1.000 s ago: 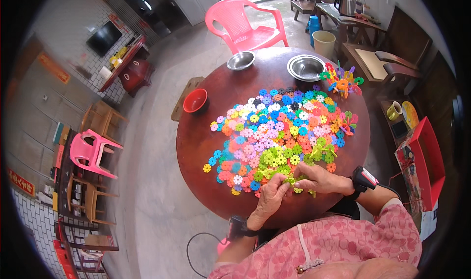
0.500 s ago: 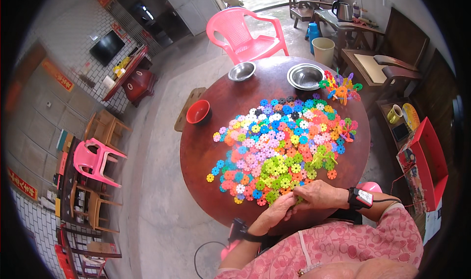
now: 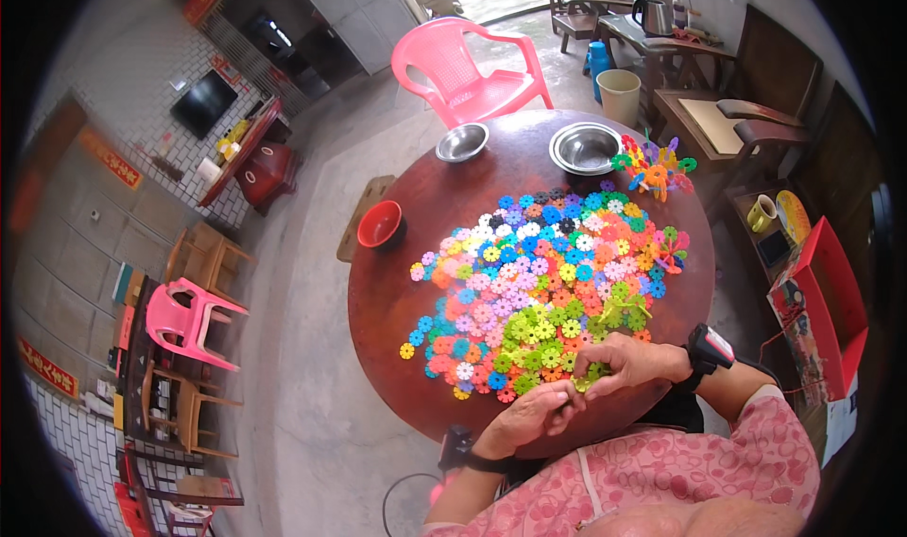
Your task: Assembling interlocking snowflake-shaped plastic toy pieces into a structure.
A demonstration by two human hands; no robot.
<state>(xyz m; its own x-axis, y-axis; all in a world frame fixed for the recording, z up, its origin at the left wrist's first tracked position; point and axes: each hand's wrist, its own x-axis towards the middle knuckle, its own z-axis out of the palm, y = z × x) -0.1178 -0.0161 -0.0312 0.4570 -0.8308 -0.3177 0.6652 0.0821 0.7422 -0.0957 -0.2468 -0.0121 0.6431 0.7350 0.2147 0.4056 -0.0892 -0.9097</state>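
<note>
A heap of colourful flower-shaped plastic discs spreads over the round brown table. At its near edge my two hands are close together. My right hand is bent over with its fingers pinched on a yellow-green flower disc. Just left of it, my left hand is closed, fingertips together; what they hold, if anything, is too small to make out. Several yellow-green discs lie just beyond my hands. Joined disc clusters stand at the heap's right side.
A red bowl, a steel bowl and nested steel bowls stand along the table's far side. Beyond the table is a pink plastic chair. On the right are a red box and wooden armchairs.
My hands, clasped together before, have drawn slightly apart. The right one has moved up and right, and the yellow-green disc at its fingertips shows more plainly.
</note>
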